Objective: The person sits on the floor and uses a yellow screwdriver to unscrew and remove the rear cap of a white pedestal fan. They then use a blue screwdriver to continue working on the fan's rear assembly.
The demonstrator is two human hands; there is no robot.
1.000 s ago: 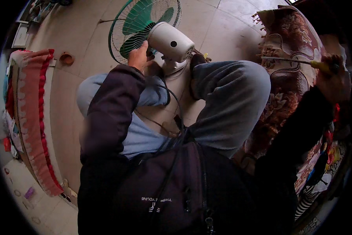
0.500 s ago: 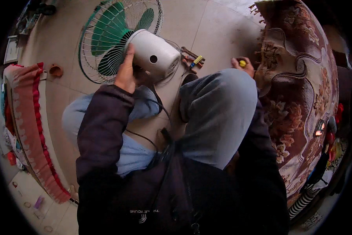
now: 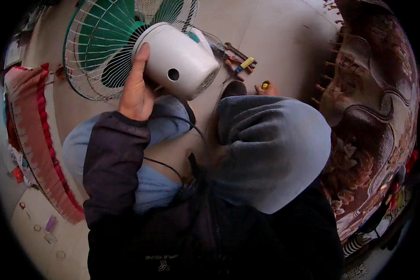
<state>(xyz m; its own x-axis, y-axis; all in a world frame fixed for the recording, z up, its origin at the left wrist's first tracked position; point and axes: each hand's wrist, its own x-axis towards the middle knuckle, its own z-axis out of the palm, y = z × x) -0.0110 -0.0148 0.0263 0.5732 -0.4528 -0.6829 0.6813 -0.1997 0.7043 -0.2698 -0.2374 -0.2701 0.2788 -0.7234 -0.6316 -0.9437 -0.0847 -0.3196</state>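
A floor fan lies in front of me, with a green blade behind a white wire guard (image 3: 95,56) and a white motor housing (image 3: 179,60). My left hand (image 3: 136,86) grips the left side of the housing, thumb up along its edge. Only the top of my right hand (image 3: 265,87) shows beyond my right knee (image 3: 270,140), low by the floor. It is closed around the yellow handle of a screwdriver. A black power cord (image 3: 172,165) runs across my lap.
Several small hand tools (image 3: 240,63) lie on the beige tiled floor just past the housing. A patterned brown sofa (image 3: 373,107) stands at the right. A red fringed cloth (image 3: 30,135) lies along the left. Small bits are scattered at lower left (image 3: 49,224).
My right hand has come down from the sofa side with the screwdriver to the floor beyond my right knee. My left hand has stayed on the fan housing, which now looks nearer.
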